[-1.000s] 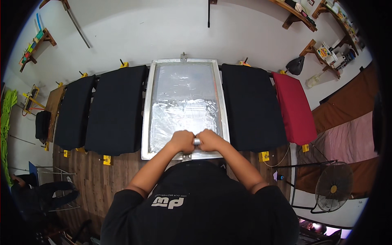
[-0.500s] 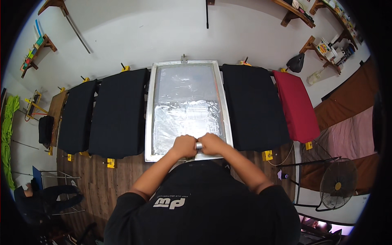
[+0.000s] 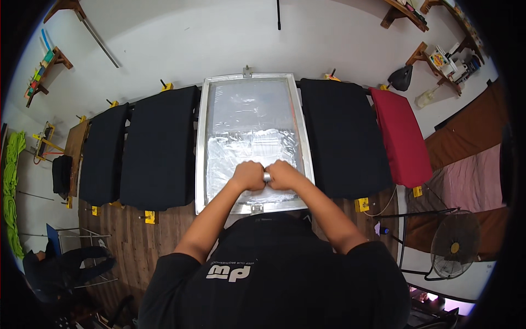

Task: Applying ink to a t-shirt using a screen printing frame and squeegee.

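A silk-screen frame [image 3: 201, 137] with pale metal edges lies straight in front of me. Its mesh is greyish at the far end, with shiny silvery-white ink spread over the near half. My left hand [image 3: 249, 176] and my right hand [image 3: 282, 175] are closed side by side over the near part of the mesh. Both grip a squeegee [image 3: 267, 177], of which only a short silver piece of handle shows between the fists. Its blade is hidden beneath my hands. A metal clip [image 3: 257, 209] sits on the frame's near edge, another bracket [image 3: 247, 72] at its far edge.
Black cloth-covered boards [image 3: 159, 148] flank the frame on both sides, with a red one [image 3: 402, 137] at the far right. Yellow clamps [image 3: 150, 217] stick out below them. A fan [image 3: 455, 245] stands at right; a seated person [image 3: 66, 268] is at lower left.
Both hands have moved away from me with the squeegee, from the frame's near edge up onto the inked mesh. The clip on the near edge now shows.
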Motion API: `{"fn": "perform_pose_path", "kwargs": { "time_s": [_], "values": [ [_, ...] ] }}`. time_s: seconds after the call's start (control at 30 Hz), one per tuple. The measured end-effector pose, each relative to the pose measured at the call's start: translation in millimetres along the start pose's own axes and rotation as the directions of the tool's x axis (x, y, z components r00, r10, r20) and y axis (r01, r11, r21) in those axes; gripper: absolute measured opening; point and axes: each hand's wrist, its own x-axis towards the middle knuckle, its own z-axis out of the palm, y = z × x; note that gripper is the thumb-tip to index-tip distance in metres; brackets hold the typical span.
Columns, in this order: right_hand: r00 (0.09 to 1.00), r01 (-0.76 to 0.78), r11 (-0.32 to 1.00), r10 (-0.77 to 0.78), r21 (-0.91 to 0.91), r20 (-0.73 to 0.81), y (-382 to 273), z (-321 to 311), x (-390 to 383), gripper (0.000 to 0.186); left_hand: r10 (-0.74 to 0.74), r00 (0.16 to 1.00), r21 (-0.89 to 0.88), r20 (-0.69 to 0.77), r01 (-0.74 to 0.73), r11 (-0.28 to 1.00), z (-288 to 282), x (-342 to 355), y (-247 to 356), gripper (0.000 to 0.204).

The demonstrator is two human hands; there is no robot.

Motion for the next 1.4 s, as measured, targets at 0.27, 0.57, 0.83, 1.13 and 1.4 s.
{"fn": "perform_pose_path", "kwargs": {
  "time_s": [0.27,0.57,0.83,1.13,1.4],
  "values": [
    [1.0,-0.016,0.999,0.015,0.052,0.012,-21,28,-48,0.024,0.011,0.995,-0.06,0.1,-0.005,0.998,11,-51,32,0.027],
    [0.988,-0.061,0.995,0.071,0.073,-0.139,-11,-7,-12,0.017,0.035,0.959,-0.035,-0.282,-0.047,0.998,7,-20,9,0.017],
    [0.993,-0.034,0.999,0.037,0.032,-0.108,-24,38,-57,0.021,0.092,0.982,-0.105,-0.163,-0.11,0.988,29,-58,32,0.022],
    [1.0,-0.001,0.991,-0.002,0.133,0.023,3,-1,-24,0.021,-0.009,0.997,-0.085,0.07,0.015,0.996,-14,-26,23,0.02],
    [0.999,-0.044,0.999,0.044,-0.003,-0.014,15,-8,15,0.019,-0.092,0.995,-0.005,-0.033,0.092,0.996,-4,19,2,0.025]
  ]
}}
